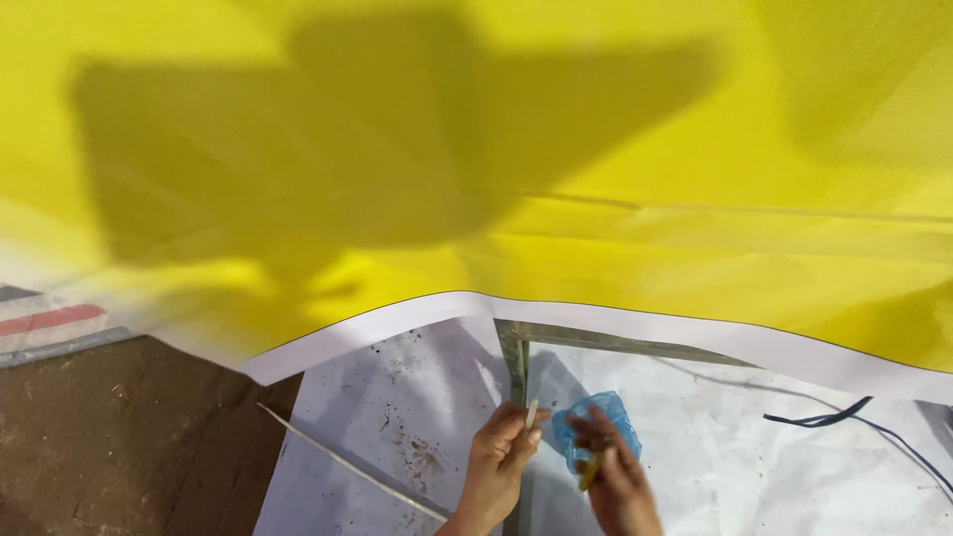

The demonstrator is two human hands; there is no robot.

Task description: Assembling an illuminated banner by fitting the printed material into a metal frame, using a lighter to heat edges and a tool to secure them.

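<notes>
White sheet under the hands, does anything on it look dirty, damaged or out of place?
Yes. The white sheet carries dark specks and smudges, thickest left of the left hand. A dark cord trails loose across its right side. The yellow banner above lies creased, its white edge curving unevenly. Nothing looks torn.

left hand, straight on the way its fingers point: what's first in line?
Likely the metal frame bar. The left hand pinches a small pale stick and points up-screen, and the bar runs just ahead of its fingertips. Beyond that comes the yellow sheet's white border. Depth is unclear from one view.
</notes>
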